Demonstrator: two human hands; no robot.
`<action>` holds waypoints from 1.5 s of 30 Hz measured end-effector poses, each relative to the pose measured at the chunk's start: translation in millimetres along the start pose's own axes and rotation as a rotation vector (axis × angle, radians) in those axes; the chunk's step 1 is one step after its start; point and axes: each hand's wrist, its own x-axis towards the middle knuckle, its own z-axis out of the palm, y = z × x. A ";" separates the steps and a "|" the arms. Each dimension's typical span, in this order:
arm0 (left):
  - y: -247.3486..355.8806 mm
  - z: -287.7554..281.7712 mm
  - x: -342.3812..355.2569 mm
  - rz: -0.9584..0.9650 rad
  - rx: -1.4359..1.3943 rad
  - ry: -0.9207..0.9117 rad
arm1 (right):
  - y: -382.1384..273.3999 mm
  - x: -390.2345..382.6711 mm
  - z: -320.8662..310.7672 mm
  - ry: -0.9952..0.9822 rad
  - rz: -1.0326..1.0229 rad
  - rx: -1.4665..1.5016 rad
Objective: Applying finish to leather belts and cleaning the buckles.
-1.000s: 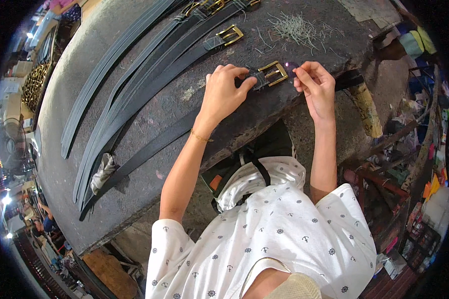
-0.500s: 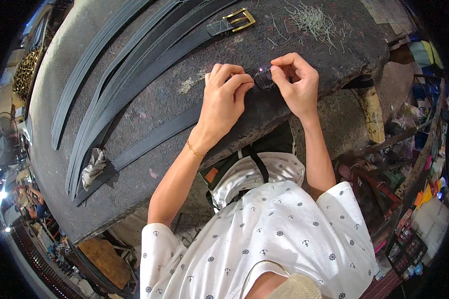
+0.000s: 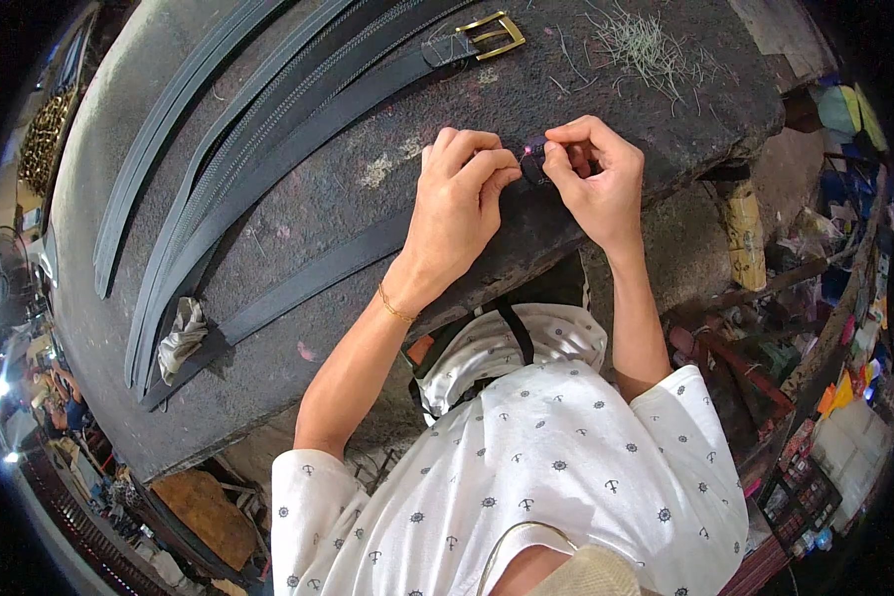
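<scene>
Hands, one pair, bare, near the tabletop's (image 3: 99, 397) near edge. Left hand (image 3: 462, 199): thumb and fingertips drawn together; whether they pinch anything cannot be told; a thin bracelet (image 3: 396, 306) at the wrist. Right hand (image 3: 601, 179): thumb and forefinger closed on a small dark piece (image 3: 533, 167), which sits between the two hands and bears a lilac glint. Belt strap (image 3: 313, 283), black, one: lies on the tabletop and runs up beneath the left wrist. Changes: one second ago this strap's gold frame buckle stands in plain sight between the hands; now it is out of sight, and the fingertips are closer together. Against half a second ago, the hands keep nearly the same pose, with the dark piece showing narrower; the whole view has shifted slightly. Unchanged: buckled belt (image 3: 323, 137), its gold buckle (image 3: 495, 36) beyond the hands; further black belts (image 3: 298, 89) to the left; heap of pale thread (image 3: 651, 58) at the far right; crumpled grey cloth (image 3: 182, 343) by the belt ends. Obscured: the strap's buckle end; the left fingertips, partly; the dark piece's outline, too small to identify; the further belts' upper ends, cut by the picture's upper edge.
</scene>
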 end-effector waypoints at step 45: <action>41.0 40.1 -9.3 0.090 0.225 0.054 | 17.0 -12.6 -39.3 0.004 0.046 0.238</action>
